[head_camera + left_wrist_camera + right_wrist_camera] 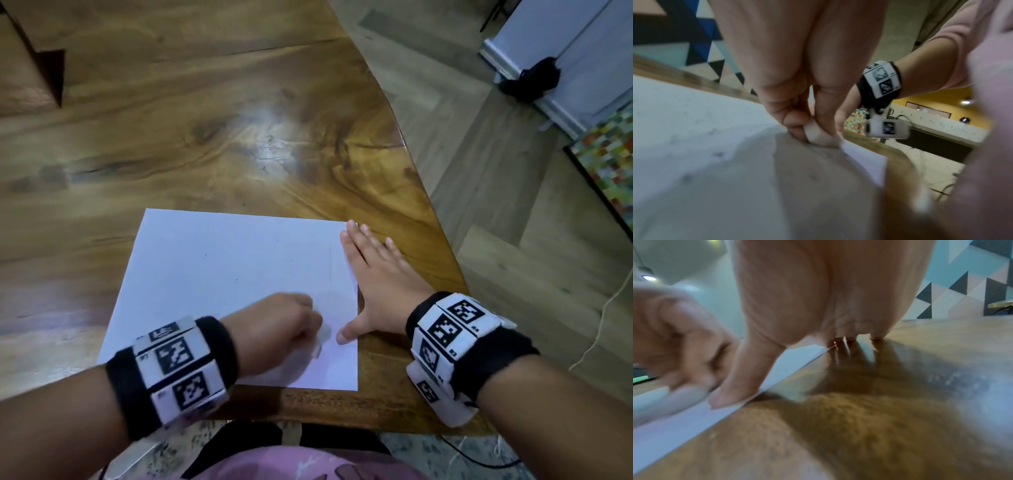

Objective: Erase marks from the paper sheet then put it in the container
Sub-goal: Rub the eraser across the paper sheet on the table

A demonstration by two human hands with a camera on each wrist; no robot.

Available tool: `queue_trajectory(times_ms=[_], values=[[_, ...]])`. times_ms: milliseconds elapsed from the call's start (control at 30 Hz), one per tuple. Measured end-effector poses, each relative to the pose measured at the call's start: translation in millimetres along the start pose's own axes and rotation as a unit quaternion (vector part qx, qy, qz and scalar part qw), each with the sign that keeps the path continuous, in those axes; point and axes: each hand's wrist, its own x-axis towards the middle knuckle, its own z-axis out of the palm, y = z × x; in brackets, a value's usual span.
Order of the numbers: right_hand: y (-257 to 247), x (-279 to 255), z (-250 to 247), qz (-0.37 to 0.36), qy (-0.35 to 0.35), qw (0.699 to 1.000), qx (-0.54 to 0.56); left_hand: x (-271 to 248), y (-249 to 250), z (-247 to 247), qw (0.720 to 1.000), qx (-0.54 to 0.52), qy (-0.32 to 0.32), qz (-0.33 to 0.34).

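A white paper sheet (226, 281) lies flat on the wooden table (205, 137) near its front edge, with a few faint specks on it. My left hand (291, 325) is blurred over the sheet's near right part and pinches a small white eraser (818, 134) against the paper (694, 129). My right hand (370, 274) lies flat with straight fingers along the sheet's right edge, thumb (731, 395) on the paper (684, 423), the other fingers partly on the wood. No container is in view.
The table's curved right edge (421, 192) runs just right of my right hand, with wood-pattern floor beyond. A dark wooden block corner (41, 68) sits at the far left. A colourful mat (609, 161) and white furniture base (548, 68) are on the floor.
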Motion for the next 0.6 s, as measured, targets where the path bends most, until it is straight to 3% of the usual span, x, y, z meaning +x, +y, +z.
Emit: queue_trajectory(times_ms=[67,133,267,333,467,600], values=[[0,0,0,-0.001,0.002,1.000,0.003,14,-2,-14,0.996,-0.029,0.065,-0.045],[0,-1,0,0.000,0.001,1.000,0.004,18,-1,-22,0.995,-0.028,0.082,-0.045],[0,-1,-1,0.001,-0.001,1.000,0.002,-12,11,-6,0.998,-0.016,-0.059,-0.019],[0,-1,-1,0.001,-0.003,1.000,0.000,-11,9,-5,0.997,-0.041,-0.056,-0.039],[0,0,0,0.001,-0.002,1.000,-0.001,15,3,-14,0.998,0.001,0.049,-0.046],[0,-1,0,0.001,-0.003,1.000,-0.001,-4,7,-9,0.998,-0.038,-0.048,-0.031]])
